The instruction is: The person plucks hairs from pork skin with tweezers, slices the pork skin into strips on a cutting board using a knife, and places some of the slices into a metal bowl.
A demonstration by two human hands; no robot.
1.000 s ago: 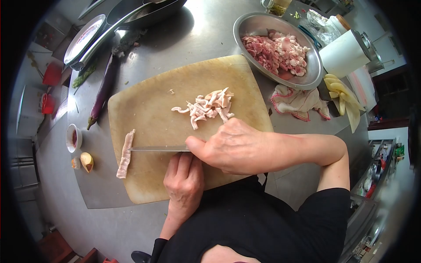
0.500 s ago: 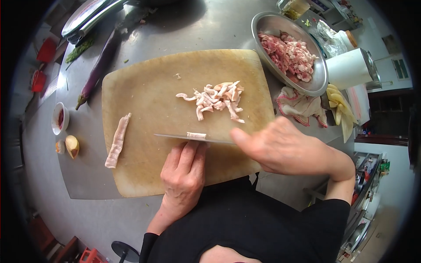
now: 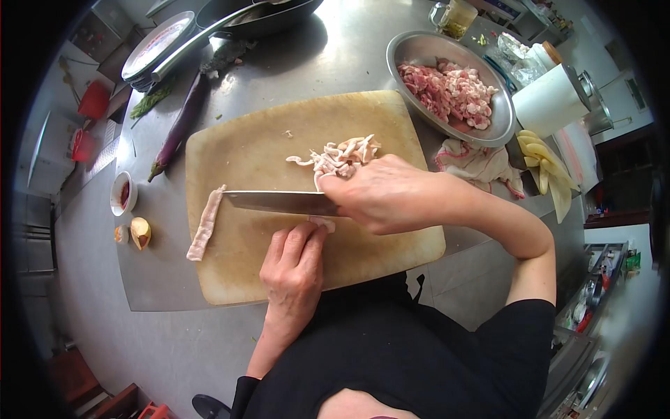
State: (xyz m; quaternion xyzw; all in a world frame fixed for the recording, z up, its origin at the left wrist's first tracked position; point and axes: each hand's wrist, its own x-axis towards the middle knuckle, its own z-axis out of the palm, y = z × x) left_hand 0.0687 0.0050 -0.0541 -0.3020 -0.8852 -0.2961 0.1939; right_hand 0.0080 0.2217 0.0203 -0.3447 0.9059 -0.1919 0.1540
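My right hand (image 3: 384,194) is wrapped round the handle of a knife (image 3: 283,202), whose broad blade points left above the wooden cutting board (image 3: 244,153). Curled fingers of my left hand (image 3: 293,262) press on a small pale piece of meat (image 3: 322,223) just below the blade. A long pale meat strip (image 3: 207,223) lies near the board's left edge, close to the knife tip. Beyond my right hand is a pile of sliced pale strips (image 3: 340,158), partly covered by that hand.
A steel bowl (image 3: 507,115) of chopped meat stands at the back right, beside a cloth (image 3: 481,165) and yellow-white slices (image 3: 541,160). An eggplant (image 3: 183,129), a small white bowl (image 3: 114,197) and a cut brown-skinned piece (image 3: 141,232) are on the left. A pan (image 3: 269,19) is behind.
My right hand has moved left and away from my body with the knife, whose blade now shows its broad side. My left hand stays at the small meat piece. The camera view has shifted.
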